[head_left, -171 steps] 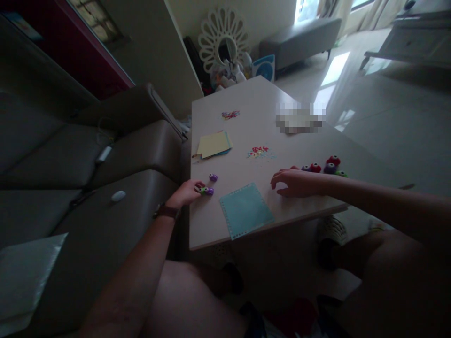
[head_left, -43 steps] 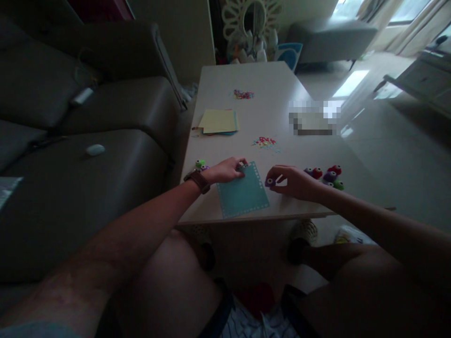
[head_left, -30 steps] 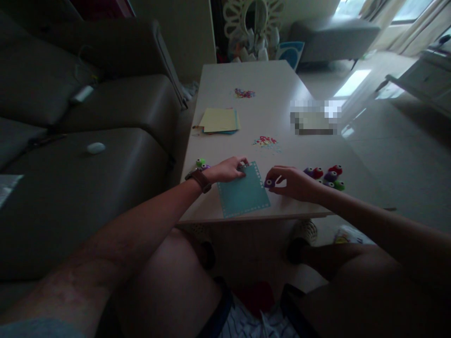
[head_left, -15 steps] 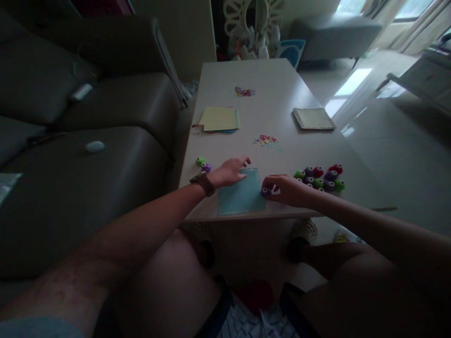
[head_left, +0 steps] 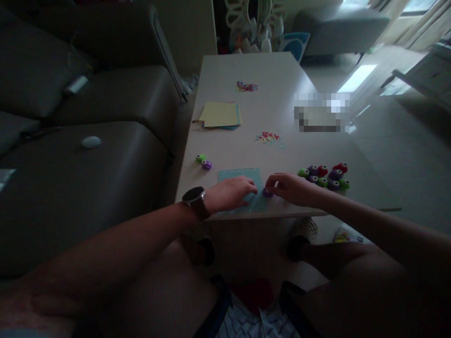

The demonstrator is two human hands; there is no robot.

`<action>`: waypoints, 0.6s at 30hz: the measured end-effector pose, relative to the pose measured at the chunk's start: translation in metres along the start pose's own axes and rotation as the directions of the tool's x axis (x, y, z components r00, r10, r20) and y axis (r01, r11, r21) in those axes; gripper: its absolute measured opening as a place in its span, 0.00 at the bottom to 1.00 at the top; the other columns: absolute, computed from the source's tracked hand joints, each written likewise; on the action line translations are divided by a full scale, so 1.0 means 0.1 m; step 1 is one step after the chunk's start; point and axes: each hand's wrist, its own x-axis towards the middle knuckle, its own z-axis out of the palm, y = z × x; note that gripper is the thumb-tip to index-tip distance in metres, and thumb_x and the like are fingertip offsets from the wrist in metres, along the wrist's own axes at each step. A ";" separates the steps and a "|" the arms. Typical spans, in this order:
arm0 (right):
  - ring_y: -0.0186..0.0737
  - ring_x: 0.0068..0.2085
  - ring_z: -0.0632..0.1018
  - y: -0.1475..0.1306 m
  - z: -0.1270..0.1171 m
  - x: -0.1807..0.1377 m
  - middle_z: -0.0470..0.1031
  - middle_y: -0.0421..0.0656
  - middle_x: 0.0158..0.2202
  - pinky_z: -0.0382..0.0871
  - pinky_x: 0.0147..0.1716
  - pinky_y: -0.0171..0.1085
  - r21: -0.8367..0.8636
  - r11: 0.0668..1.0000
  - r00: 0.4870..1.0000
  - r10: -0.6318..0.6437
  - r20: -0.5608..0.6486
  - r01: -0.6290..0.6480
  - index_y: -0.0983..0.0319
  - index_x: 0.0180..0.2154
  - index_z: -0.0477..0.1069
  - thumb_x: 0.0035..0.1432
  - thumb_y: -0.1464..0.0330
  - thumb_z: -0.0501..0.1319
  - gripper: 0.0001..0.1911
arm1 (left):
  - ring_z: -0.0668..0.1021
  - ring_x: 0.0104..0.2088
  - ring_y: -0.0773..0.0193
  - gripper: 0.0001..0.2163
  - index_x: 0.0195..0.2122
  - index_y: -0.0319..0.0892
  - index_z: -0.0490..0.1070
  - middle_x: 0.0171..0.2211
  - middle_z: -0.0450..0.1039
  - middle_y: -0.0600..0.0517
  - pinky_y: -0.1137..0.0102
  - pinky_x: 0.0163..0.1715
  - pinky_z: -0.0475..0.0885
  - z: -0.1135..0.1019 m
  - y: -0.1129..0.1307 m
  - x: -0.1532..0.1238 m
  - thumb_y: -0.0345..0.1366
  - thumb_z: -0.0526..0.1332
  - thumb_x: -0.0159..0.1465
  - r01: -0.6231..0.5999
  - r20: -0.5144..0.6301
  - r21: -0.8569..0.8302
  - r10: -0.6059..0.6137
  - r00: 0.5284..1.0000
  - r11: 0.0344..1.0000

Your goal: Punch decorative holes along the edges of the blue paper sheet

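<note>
A light blue paper square (head_left: 234, 175) with punched edges lies near the front edge of the pale table (head_left: 268, 84). My left hand (head_left: 230, 193) rests flat on that paper, fingers stretched out, a watch on its wrist. My right hand (head_left: 291, 188) is pinched on a small purple punch (head_left: 267, 191) set at the paper's right edge.
A green and a purple punch (head_left: 203, 162) sit left of the paper. A cluster of coloured punches (head_left: 324, 174) lies to the right. Yellow and blue sheets (head_left: 221, 115), two heaps of confetti (head_left: 269, 138) and a blurred item lie farther back. A sofa runs along the left.
The blue paper has slid closer to the table's front edge. My left hand moved down from the paper's top corner onto its middle. My right hand brought the purple punch against the paper's right edge.
</note>
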 end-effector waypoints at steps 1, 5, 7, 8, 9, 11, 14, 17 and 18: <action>0.40 0.31 0.77 0.00 0.00 0.00 0.79 0.43 0.32 0.68 0.31 0.37 0.025 1.000 1.000 0.016 0.022 -0.016 0.59 0.36 0.74 0.63 0.66 0.60 0.05 | 0.76 0.51 0.54 0.14 0.48 0.43 0.75 0.50 0.75 0.47 0.63 0.50 0.71 0.01 -0.01 -0.01 0.28 0.68 0.61 -0.009 0.001 0.002 0.009 1.000 1.000; 0.40 0.31 0.78 0.04 0.01 0.02 0.79 0.43 0.30 0.69 0.30 0.37 0.105 0.991 0.994 0.073 0.079 -0.081 0.59 0.37 0.75 0.62 0.63 0.62 0.07 | 0.75 0.53 0.53 0.14 0.48 0.43 0.75 0.52 0.74 0.46 0.62 0.51 0.71 0.03 0.00 -0.03 0.26 0.66 0.61 -0.010 0.014 0.010 0.010 1.000 1.000; 0.41 0.31 0.78 0.04 0.02 0.03 0.79 0.43 0.30 0.69 0.30 0.37 0.118 0.989 0.993 0.079 0.090 -0.090 0.59 0.37 0.76 0.61 0.63 0.62 0.07 | 0.75 0.54 0.52 0.13 0.48 0.42 0.75 0.54 0.74 0.45 0.62 0.51 0.71 0.03 0.02 -0.04 0.26 0.66 0.62 -0.003 0.024 0.010 0.003 1.000 1.000; 0.41 0.31 0.78 0.03 0.02 0.04 0.79 0.43 0.30 0.69 0.30 0.37 0.122 0.988 0.992 0.080 0.094 -0.091 0.59 0.37 0.76 0.61 0.64 0.62 0.07 | 0.74 0.54 0.52 0.13 0.48 0.41 0.75 0.54 0.73 0.45 0.63 0.52 0.71 0.03 0.03 -0.04 0.26 0.66 0.62 -0.005 0.024 0.009 0.005 1.000 1.000; 0.40 0.31 0.78 0.02 0.02 0.05 0.79 0.43 0.30 0.69 0.30 0.37 0.125 0.988 0.992 0.079 0.099 -0.091 0.59 0.37 0.76 0.61 0.64 0.62 0.07 | 0.74 0.54 0.52 0.13 0.48 0.41 0.74 0.53 0.73 0.45 0.63 0.52 0.71 0.03 0.03 -0.05 0.26 0.66 0.62 -0.008 0.021 0.008 0.008 1.000 1.000; 0.40 0.31 0.77 0.01 0.02 0.06 0.79 0.43 0.30 0.69 0.30 0.37 0.134 0.987 0.991 0.078 0.105 -0.091 0.59 0.37 0.76 0.61 0.65 0.62 0.06 | 0.75 0.53 0.53 0.15 0.50 0.41 0.73 0.52 0.74 0.45 0.64 0.51 0.71 0.04 0.04 -0.05 0.26 0.66 0.62 -0.007 0.009 0.004 0.007 1.000 1.000; 0.40 0.31 0.77 0.00 0.03 0.08 0.79 0.43 0.30 0.69 0.31 0.37 0.160 0.984 0.992 0.063 0.108 -0.080 0.59 0.37 0.76 0.60 0.64 0.62 0.07 | 0.75 0.53 0.54 0.19 0.54 0.41 0.69 0.52 0.73 0.45 0.65 0.51 0.70 0.06 0.04 -0.06 0.26 0.66 0.62 0.007 -0.006 -0.011 -0.007 1.000 1.000; 0.40 0.31 0.77 0.02 0.03 0.11 0.79 0.42 0.30 0.69 0.31 0.38 0.173 0.984 0.994 0.032 0.109 -0.050 0.59 0.37 0.77 0.60 0.63 0.62 0.08 | 0.74 0.55 0.53 0.24 0.59 0.40 0.65 0.54 0.72 0.43 0.64 0.52 0.70 0.08 0.02 -0.07 0.26 0.66 0.62 0.008 -0.010 -0.031 -0.009 1.000 0.999; 0.40 0.31 0.77 0.03 0.03 0.11 0.79 0.42 0.30 0.69 0.32 0.38 0.174 0.984 0.994 0.025 0.107 -0.043 0.59 0.37 0.77 0.60 0.63 0.62 0.08 | 0.74 0.56 0.52 0.26 0.61 0.40 0.64 0.55 0.72 0.42 0.63 0.53 0.70 0.08 0.01 -0.08 0.27 0.66 0.62 0.008 -0.008 -0.041 -0.009 1.000 0.999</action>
